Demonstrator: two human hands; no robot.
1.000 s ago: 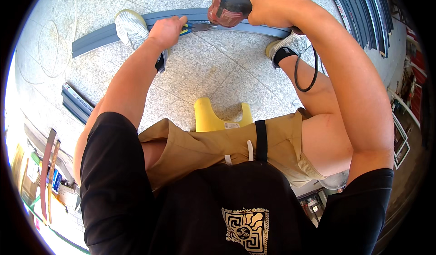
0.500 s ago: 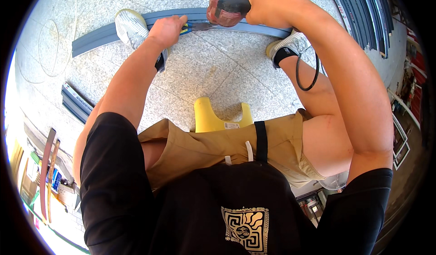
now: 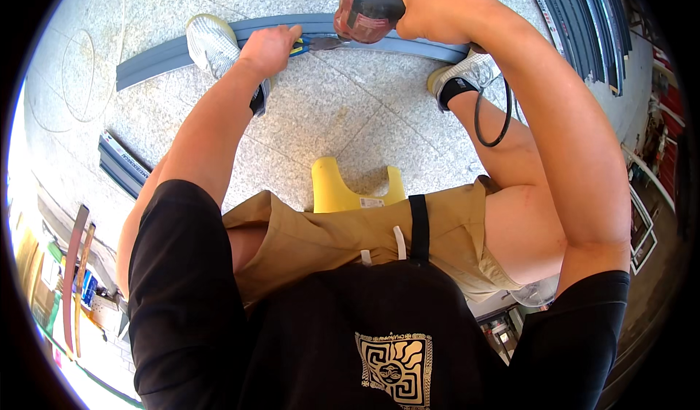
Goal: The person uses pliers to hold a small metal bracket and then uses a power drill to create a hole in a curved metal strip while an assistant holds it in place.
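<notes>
A long grey profile strip [image 3: 164, 62] lies across the tiled floor, my left shoe [image 3: 211, 44] over it and my right shoe [image 3: 467, 71] beside its right end. My left hand [image 3: 268, 49] is closed around the blue-and-yellow handles of pliers [image 3: 321, 44], whose dark jaws lie at the strip's near edge. In my right hand [image 3: 430, 9] is a red-and-black corded power tool [image 3: 364, 12], held over the strip just beyond the plier jaws. The tool's body hides its working tip, and I cannot tell whether it touches the strip.
Beneath me stands a yellow plastic stool [image 3: 332, 187]. A black cord [image 3: 492, 140] loops by my right leg. Dark profiles [image 3: 576, 23] are stacked at the far right, with shorter pieces [image 3: 122, 163] at the left. A thin pale cable [image 3: 65, 67] curls on the floor at far left.
The power tool and my right hand have shifted very slightly to the right. My left hand and the pliers stay in place.
</notes>
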